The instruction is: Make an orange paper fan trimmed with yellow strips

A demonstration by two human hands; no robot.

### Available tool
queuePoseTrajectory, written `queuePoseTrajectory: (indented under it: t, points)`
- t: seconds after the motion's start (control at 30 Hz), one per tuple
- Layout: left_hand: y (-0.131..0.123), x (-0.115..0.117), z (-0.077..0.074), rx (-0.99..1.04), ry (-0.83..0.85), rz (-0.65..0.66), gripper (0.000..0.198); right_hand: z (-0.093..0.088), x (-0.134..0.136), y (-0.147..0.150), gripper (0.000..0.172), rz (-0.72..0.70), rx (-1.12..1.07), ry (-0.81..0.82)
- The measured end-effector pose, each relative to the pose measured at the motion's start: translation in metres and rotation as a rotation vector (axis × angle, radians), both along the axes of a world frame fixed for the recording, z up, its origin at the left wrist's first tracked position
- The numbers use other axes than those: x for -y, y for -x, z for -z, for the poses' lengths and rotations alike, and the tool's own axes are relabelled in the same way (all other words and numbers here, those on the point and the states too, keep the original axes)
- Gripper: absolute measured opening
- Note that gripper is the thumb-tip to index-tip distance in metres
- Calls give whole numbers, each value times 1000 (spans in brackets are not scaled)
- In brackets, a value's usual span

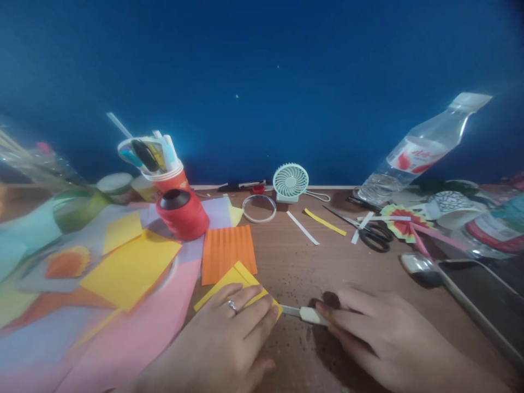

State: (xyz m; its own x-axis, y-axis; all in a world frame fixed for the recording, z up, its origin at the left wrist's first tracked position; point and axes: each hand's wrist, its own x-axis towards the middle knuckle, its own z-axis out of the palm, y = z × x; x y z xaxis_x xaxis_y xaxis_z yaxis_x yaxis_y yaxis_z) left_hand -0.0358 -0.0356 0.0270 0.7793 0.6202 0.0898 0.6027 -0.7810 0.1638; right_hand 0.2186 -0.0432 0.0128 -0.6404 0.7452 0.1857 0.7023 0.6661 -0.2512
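In the head view, your left hand (233,334) lies flat over the yellow paper (235,274), near and centre, hiding its near part. Your right hand (380,325) grasps a knife (313,315), covering the handle's end; its tip at the paper's right corner looks unclear.

We've got decent gap on desk (282,256) beyond knife (311,315), between orange sheet (227,251) and scissors (364,232); red spool (186,219) blocks us left, fan (290,181) dead ahead, tilted bottle (421,155) right.

One knife (313,315), one ring (231,305), one red spool (185,219), one fan (290,181), one pair of scissors (347,220)
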Motion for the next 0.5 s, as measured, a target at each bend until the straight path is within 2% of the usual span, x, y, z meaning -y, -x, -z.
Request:
queuePoseTrajectory:
  t: [0.5]
  points:
    - [0, 2, 2, 16, 12, -14, 39, 3, -1, 2, 25, 5, -12, -20]
